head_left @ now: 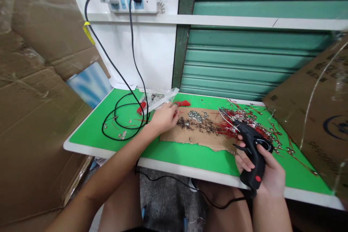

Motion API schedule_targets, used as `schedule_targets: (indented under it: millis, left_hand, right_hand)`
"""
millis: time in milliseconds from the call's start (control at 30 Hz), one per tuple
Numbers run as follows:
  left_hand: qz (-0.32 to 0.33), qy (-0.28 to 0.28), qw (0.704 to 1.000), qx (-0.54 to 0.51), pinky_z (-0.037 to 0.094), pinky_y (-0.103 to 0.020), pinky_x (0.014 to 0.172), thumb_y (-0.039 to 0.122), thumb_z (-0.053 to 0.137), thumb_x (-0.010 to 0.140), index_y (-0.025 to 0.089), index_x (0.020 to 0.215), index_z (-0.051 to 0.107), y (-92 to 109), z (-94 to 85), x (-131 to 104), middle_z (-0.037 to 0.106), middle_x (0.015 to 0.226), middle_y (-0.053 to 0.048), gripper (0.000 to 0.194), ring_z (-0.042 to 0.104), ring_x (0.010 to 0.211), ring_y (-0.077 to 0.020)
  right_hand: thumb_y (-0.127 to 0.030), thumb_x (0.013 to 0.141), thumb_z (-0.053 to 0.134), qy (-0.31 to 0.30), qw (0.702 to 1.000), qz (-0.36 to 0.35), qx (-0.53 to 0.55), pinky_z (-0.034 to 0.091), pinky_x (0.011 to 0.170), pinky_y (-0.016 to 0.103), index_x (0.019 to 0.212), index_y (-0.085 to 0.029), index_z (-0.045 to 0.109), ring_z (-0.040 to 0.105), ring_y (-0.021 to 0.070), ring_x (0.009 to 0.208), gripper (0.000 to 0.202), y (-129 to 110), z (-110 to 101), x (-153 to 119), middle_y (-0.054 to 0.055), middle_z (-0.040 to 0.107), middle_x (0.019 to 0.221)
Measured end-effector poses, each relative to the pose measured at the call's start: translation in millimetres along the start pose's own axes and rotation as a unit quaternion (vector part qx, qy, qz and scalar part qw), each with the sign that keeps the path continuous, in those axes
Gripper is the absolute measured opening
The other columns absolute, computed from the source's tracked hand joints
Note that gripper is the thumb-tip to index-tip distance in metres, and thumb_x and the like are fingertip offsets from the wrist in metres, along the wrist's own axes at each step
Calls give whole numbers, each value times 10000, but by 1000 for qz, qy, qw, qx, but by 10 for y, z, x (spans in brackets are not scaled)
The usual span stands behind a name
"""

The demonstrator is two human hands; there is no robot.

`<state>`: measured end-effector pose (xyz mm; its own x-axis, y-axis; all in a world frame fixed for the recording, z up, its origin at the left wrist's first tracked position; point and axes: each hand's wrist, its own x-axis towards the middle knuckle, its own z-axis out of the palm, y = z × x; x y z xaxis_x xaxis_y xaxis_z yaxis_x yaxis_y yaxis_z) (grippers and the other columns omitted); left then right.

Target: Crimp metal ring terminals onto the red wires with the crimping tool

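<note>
My right hand is wrapped around the grip of a black pistol-shaped soldering gun. Its metal tip and thin feed tube point up and left, over a heap of red wires with small metal discs. My left hand is by the left end of a cardboard piece, fingers bent together; what they pinch is hidden. Just beyond those fingertips lies a bundle of red wires. Small silvery discs form a pile on the cardboard, above a band of dark scorch marks.
A clear plastic bag of metal parts lies behind my left hand. Black cable loops rest on the green tabletop, running up to a power strip. Cardboard walls flank both sides. The gun's cord hangs below the table edge.
</note>
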<state>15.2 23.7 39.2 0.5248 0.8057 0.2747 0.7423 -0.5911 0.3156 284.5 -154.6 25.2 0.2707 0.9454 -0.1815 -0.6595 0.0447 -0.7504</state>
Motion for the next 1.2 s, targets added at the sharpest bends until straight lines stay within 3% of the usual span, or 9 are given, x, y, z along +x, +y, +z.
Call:
schedule_targets:
  millis: [233, 700, 900, 1000, 1200]
  left_hand:
    - [43, -77, 989, -123, 511, -261, 739, 176, 582, 909, 169, 931, 681, -101, 180, -66, 727, 874, -51, 101, 659, 788, -165]
    - [72, -88, 983, -142, 495, -250, 732, 206, 641, 889, 177, 909, 725, -112, 167, -111, 756, 874, -38, 91, 672, 799, -159]
    - [79, -82, 984, -136, 485, -252, 727, 214, 630, 892, 177, 905, 721, -138, 184, -113, 759, 886, -37, 99, 670, 811, -159]
    - [80, -78, 985, -130, 487, -256, 733, 212, 621, 882, 182, 888, 715, -142, 174, -121, 756, 873, -33, 99, 672, 814, -160]
    - [45, -81, 991, -96, 495, -285, 748, 249, 628, 840, 195, 853, 713, -126, 152, -148, 762, 856, -23, 102, 689, 838, -190]
  right_hand:
    - [-321, 793, 760, 15, 999, -10, -44, 436, 346, 256, 978, -208, 754, 356, 96, 436, 217, 31, 18, 37, 57, 661, 826]
    - [-354, 705, 843, 7, 987, 42, -152, 436, 349, 250, 945, -198, 796, 437, 100, 421, 290, 24, 163, 23, 80, 749, 837]
    - [-501, 677, 880, -12, 970, 131, -203, 390, 348, 212, 812, -180, 787, 442, 127, 420, 361, 29, 277, 48, 6, 526, 450]
    - [-558, 639, 898, 4, 961, 154, -232, 381, 373, 178, 737, -170, 757, 452, 99, 416, 424, 60, 327, 73, 8, 525, 444]
    - [-604, 601, 898, 16, 947, 171, -273, 341, 369, 174, 767, -167, 763, 448, 93, 404, 486, 99, 333, 103, 5, 530, 438]
